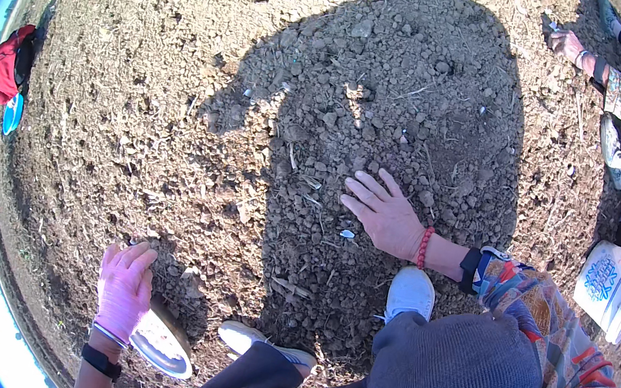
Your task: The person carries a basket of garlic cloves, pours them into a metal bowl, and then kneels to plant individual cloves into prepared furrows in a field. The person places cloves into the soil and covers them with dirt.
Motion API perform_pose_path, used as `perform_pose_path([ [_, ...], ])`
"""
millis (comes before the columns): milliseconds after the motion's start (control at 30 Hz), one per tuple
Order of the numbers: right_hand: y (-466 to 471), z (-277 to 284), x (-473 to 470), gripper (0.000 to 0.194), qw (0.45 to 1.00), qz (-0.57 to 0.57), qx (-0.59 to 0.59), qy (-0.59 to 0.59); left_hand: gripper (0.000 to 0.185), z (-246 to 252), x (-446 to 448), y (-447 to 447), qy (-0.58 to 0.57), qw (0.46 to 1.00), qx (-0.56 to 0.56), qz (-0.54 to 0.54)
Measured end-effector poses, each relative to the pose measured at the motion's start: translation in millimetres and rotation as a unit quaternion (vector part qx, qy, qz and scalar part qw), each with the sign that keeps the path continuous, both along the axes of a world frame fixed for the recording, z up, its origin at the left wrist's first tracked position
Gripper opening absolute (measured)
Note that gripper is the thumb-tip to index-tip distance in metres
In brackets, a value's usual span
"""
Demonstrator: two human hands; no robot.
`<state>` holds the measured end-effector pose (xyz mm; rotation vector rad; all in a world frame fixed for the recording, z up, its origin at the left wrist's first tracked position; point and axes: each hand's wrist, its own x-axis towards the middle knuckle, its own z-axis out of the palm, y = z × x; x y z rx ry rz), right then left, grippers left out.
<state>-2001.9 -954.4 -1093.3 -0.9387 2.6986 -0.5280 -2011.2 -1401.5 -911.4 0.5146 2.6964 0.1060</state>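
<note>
My left hand (125, 289), in a pink glove, is over the sunlit soil at lower left with its fingers curled downward. What is under those fingers is hidden. Just beside that wrist, a pale bowl (165, 344) with whitish contents stands on the ground. My right hand (389, 215) is bare and spread palm down at the loose, cloddy soil (325, 294), in shadow. Red beads (425, 245) circle its wrist. A small white piece (347, 234) lies on the soil a little below that palm, apart from it.
My shoes (412, 292) stand on the soil, below a bent knee in grey cloth (457, 382). At right, another person's hand (566, 47) reaches to the ground near a white printed bucket (612, 287). Far left are a red bag (3, 66) and a blue container (12, 114).
</note>
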Motion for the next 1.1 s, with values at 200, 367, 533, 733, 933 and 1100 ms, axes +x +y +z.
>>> perform_pose_path([
  [200, 15, 61, -15, 0.039, 0.987, -0.034, -0.152, -0.041, 0.024, 92, 170, -62, -0.081, 0.919, -0.083, 0.376],
  [367, 30, 140, -86, 0.031, 0.96, -0.138, -0.218, -0.104, 0.028, 85, 303, -61, -0.15, 0.825, -0.082, 0.539],
  [533, 25, 205, -142, 0.03, 0.97, -0.136, -0.196, -0.049, 0.04, 14, 349, -76, -0.093, 0.675, 0.092, 0.726],
  [733, -1, 195, -137, 0.043, 0.898, -0.22, -0.169, -0.341, 0.047, -87, 291, -157, 0.119, 0.78, 0.015, 0.614],
  [933, -30, 130, -51, 0.048, 0.714, -0.33, 0.007, -0.618, 0.05, -137, 228, -211, 0.166, 0.831, 0.025, 0.53],
  [1100, -62, 144, -3, 0.05, 0.572, -0.304, 0.045, -0.761, 0.049, -135, 222, -215, 0.102, 0.844, 0.041, 0.524],
])
